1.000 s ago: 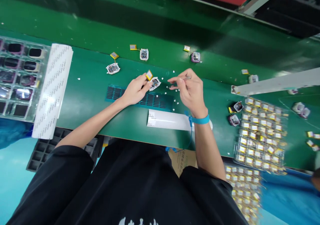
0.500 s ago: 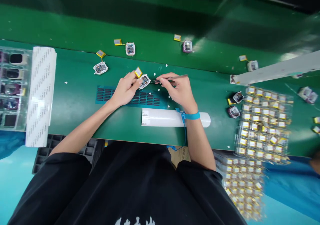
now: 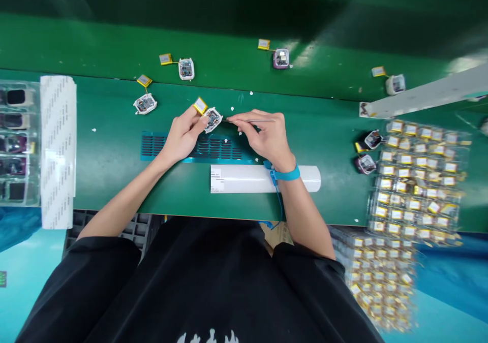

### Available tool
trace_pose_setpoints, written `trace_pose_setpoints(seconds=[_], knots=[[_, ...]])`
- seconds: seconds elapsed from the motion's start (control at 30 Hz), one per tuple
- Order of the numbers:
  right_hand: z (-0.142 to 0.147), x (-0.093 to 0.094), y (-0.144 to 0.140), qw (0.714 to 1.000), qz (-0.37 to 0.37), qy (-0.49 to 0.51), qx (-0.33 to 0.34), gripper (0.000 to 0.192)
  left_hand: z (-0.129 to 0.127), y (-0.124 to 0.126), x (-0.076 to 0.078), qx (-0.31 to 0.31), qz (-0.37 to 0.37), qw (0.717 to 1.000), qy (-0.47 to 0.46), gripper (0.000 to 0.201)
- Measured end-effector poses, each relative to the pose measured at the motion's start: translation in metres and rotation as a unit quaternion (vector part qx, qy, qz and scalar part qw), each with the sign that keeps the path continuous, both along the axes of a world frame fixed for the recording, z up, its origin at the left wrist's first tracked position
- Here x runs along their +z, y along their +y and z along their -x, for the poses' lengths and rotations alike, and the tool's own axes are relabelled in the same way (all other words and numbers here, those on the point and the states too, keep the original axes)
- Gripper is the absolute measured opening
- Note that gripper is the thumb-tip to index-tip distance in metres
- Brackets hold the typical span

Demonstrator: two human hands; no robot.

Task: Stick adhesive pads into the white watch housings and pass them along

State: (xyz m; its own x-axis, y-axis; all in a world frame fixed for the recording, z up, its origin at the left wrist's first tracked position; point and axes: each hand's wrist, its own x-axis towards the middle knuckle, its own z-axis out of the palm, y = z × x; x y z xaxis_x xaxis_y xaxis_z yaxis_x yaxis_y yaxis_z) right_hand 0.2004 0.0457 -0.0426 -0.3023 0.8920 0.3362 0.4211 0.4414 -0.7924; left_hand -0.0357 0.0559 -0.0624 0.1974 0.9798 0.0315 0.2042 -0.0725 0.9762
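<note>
Head view, tweezers (image 3: 249, 120) horizontal, tips left

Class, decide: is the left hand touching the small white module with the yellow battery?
Touching. The head view shows the left hand gripping the module at its fingertips, with no gap between them.

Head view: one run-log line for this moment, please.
left hand: holds small watch module | right hand: holds tweezers, tips at module | surface: green bench
</note>
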Motion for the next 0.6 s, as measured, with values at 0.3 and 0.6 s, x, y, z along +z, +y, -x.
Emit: trace_pose_setpoints(seconds=[0.3, 0.6], knots=[[0.006, 0.018, -0.021, 0.995, -0.093, 0.008, -0.027, 0.022, 0.004, 0.001, 0.016, 0.097, 0.088, 0.984, -0.124, 0.027], [-0.001, 0.008, -0.004, 0.999, 0.017, -0.028, -0.014, 0.017, 0.001, 0.0, 0.025, 0.092, 0.13, 0.982, -0.107, 0.013]])
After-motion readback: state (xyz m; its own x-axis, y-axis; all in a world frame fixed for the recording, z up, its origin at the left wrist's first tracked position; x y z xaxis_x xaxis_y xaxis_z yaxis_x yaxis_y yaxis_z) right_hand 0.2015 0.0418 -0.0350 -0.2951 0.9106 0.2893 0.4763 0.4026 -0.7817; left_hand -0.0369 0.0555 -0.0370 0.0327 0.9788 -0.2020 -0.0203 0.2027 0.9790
